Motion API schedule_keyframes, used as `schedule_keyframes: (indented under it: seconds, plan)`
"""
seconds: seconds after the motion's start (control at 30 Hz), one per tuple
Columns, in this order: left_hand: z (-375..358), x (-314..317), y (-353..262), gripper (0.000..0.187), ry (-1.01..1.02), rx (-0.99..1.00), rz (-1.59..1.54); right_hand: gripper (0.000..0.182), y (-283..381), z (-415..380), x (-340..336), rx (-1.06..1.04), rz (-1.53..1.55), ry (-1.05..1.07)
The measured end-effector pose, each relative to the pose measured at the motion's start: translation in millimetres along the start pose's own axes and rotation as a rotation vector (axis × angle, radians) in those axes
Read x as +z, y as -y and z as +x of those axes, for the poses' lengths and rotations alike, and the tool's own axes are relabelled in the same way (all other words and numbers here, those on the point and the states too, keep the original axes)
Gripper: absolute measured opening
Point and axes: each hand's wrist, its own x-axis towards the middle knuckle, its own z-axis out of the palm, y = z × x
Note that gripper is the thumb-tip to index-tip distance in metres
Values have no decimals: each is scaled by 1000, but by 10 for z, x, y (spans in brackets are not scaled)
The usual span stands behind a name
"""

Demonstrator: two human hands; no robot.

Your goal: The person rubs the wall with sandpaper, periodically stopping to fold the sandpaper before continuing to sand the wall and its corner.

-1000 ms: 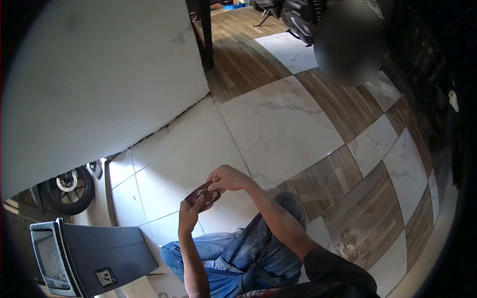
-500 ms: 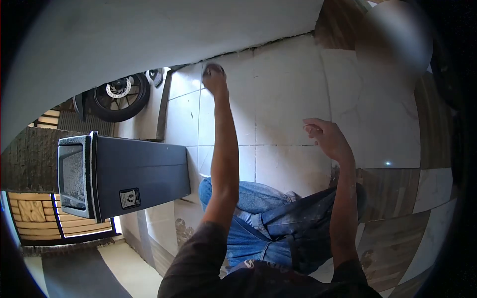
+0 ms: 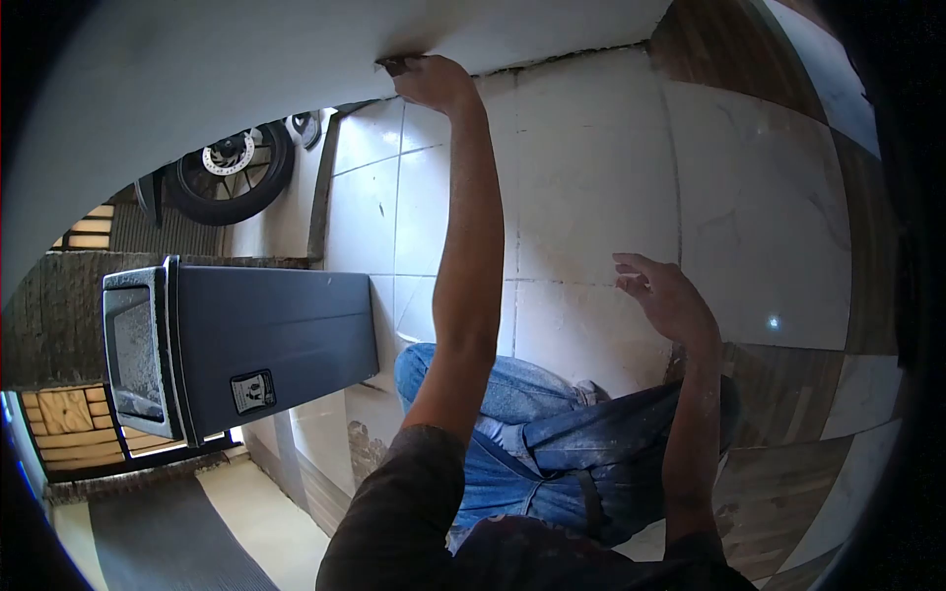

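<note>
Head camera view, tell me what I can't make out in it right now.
All in the head view:
Dark piece: its full shape is hidden by the left hand holding it.
Wheel: most of its vehicle is hidden behind the wall.
Label on the grey bin: its print is too small to read.
Dark shirt: cut off by the bottom edge.

The one head-worn view looks forward and steeply down from close above the near lap (image 3: 581,448), past the left hand (image 3: 429,84) and right hand (image 3: 675,303), to the tiled floor (image 3: 586,197) and far wall (image 3: 236,59).
</note>
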Motion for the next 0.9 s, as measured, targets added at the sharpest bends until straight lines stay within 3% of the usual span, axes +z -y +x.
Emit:
schedule_keyframes:
  seconds: [0.03,0.07,0.13,0.17,0.23,0.27,0.3,0.37,0.4,0.43,0.5,0.57,0.63,0.7,0.77,0.8,0.87,0.9]
  plan:
    - [4,40,250,40,-38,120,79,36,-19,-18,22,11,-1,8]
    - [-36,75,388,40,-41,114,82,36,-28,-28,32,16,-6,12]
    - [-110,158,457,28,125,-155,422,36,-26,-16,25,12,6,15]
    - [-71,162,477,28,121,-155,418,36,-35,-21,32,9,2,14]
    - [0,174,341,38,-26,-133,-39,35,-75,-5,19,-10,-14,10]
    - [-140,37,-133,50,11,-117,-258,35,-72,0,4,-4,-10,5]
    - [-154,102,-54,50,17,-123,-254,35,-54,-1,-5,6,3,-6]
    - [-192,206,225,57,-190,292,323,35,-58,-18,36,21,14,4]
    - [-257,230,230,54,-111,113,281,35,-53,-19,50,18,18,21]
    - [-205,274,195,54,-116,119,277,35,-43,1,36,9,23,24]
    - [-122,358,104,52,-59,-338,54,35,-79,3,66,8,22,31]
    - [-129,396,57,51,-116,-333,12,36,-81,34,44,8,25,21]
    - [-248,349,115,59,-130,127,-34,36,-27,2,37,47,16,1]
    - [-383,428,102,55,-50,-150,374,35,-43,-26,58,57,18,43]
    - [-250,450,119,60,106,-384,226,35,-15,-1,17,44,24,42]
    - [-220,413,67,60,111,-382,225,36,-12,-4,24,47,-7,54]
    - [-226,393,-43,56,8,-266,-300,36,-22,32,24,55,-29,48]
    - [-297,476,-2,56,13,-273,-297,36,-43,37,37,28,-6,21]
